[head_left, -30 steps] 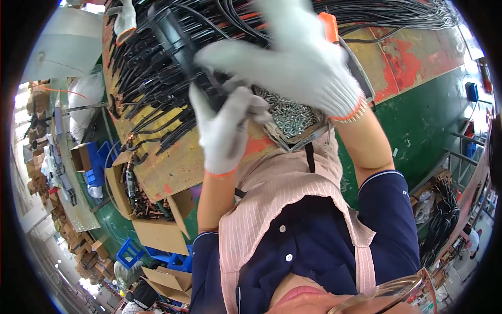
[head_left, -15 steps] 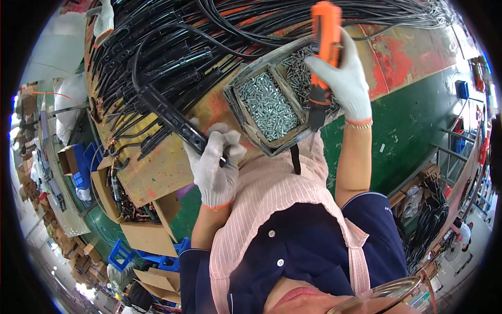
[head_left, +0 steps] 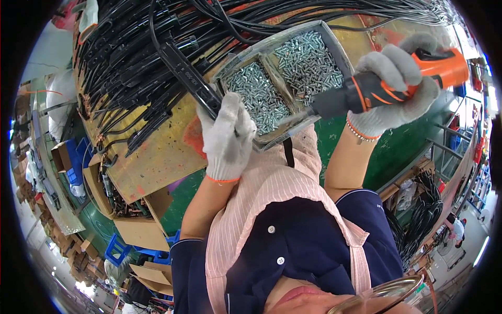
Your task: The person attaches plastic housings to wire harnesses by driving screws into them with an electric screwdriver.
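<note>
My left hand [head_left: 227, 141], in a white work glove, is closed around the near end of a black handle [head_left: 188, 78]. A black cable runs from the handle's far end. My right hand [head_left: 400, 86], also gloved, grips an orange and black electric screwdriver [head_left: 361, 93] held sideways. Its tip points left, over the near edge of a two-part box [head_left: 334, 39]. Small silvery screws [head_left: 256, 94] fill the left compartment, next to my left hand. More screws [head_left: 308, 63], partly darker, lie in the right one. I cannot tell whether the bit touches a screw.
Many black handles [head_left: 125, 68] with cables lie piled along the worn yellow table [head_left: 141, 172]. Bundled cables [head_left: 293, 21] stretch across its far side. An open cardboard box [head_left: 138, 233] of parts stands below the left edge. Black cables [head_left: 423, 209] hang at the right.
The screwdriver has swung from upright to sideways, its tip now pointing left over the box. My left hand has moved slightly up and right with the handle, nearer the box.
</note>
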